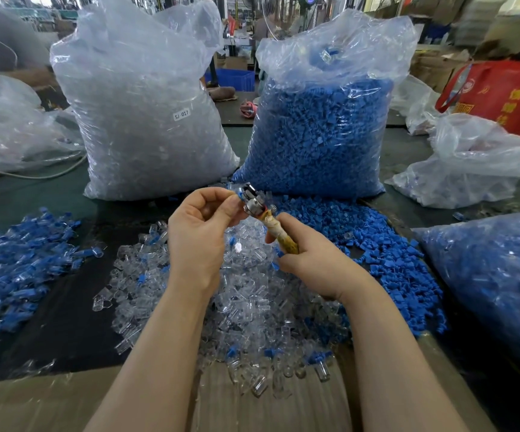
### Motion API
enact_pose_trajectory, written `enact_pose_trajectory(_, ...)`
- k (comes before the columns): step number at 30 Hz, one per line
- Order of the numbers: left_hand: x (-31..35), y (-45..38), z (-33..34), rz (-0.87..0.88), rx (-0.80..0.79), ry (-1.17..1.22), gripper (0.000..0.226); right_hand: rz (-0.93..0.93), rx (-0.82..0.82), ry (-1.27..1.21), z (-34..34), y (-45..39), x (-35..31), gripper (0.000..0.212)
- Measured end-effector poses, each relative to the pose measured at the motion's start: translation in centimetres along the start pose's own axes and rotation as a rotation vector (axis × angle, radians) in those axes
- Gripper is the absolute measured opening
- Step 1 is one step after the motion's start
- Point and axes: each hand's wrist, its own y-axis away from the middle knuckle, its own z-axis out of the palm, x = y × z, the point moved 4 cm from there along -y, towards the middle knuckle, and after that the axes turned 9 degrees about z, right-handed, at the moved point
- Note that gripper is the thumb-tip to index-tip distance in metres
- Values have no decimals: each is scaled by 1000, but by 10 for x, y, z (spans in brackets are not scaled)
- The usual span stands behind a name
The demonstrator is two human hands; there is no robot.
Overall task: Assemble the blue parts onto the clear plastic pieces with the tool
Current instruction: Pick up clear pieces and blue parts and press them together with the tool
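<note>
One blue part [237, 192] is pinched by the left hand [196, 232] at the tool [254, 199] head — shaft gripped by the right hand [308, 263], tilted toward eleven o'clock.

tool [260, 210] handle: lower end buried in the right hand [311, 263]
blue part [237, 192] at tool head: mostly covered by left hand [196, 235] fingertips; shape unclear
bag of assembled pieces [495, 275]: cut off by right edge
assembled pile [12, 260]: runs off left edge
background hall: blurred
red bag [508, 95] print: cut off, unreadable
</note>
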Motion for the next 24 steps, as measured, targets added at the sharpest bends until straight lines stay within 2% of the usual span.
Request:
enact_pose_trajectory(10,-2,0,1,-32,9,37,13,-8,73,-15,0,-3,1,29)
enact_pose_trajectory(15,-7,-2,-3,-124,33,68,9,-6,64,28,1,-2,0,22)
enact_pose_trajectory(17,-9,-3,-11,-196,125,103,8,17,87,39,0,-3,0,19)
enact_pose_trajectory(20,-15,-11,-39,-341,407,274,5,85,143,45,-5,-7,6,15)
enact_pose_trajectory(24,-21,-17,-94,-398,754,467,7,178,262,177,-16,-7,18,17)
